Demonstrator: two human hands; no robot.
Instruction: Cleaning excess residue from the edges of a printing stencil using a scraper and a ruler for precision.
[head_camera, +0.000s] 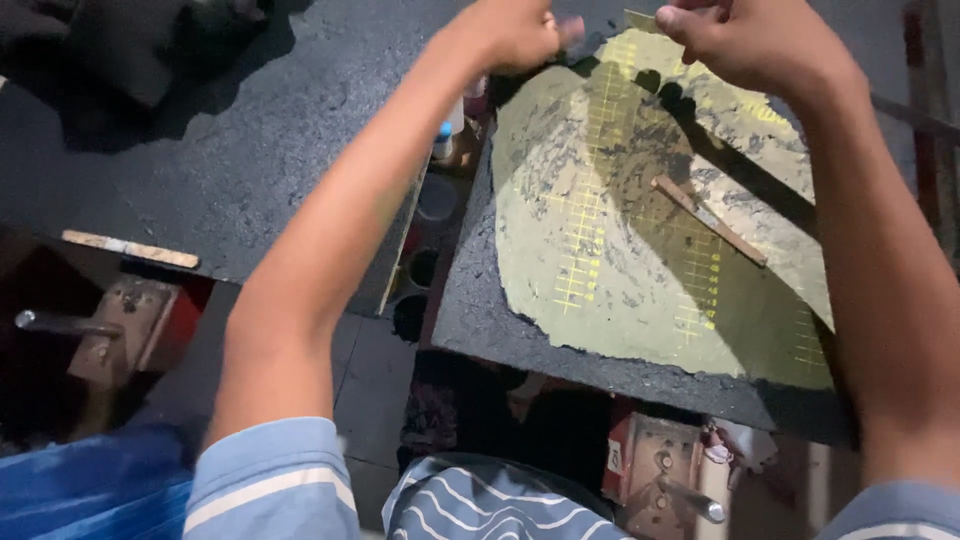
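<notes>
Nearest the camera sit a striped blue sleeve and a metal clamp fitting below the dark tabletop. On the tabletop lies a worn yellow-green cutting mat, its grid lines scuffed and patches rubbed away, with a thin wooden stick lying loose across it. To the left stands a holder with round wells and a small bottle. At the far edge of the mat both hands meet: the left hand is curled into a closed grip on a small pale object, too blurred to name, and the right hand is pinched shut beside it, though whether it holds anything I cannot tell. The forearms span the mat, so, as I judge it, a drawn-back elbow could knock the stick off, or jostle the bottle.
</notes>
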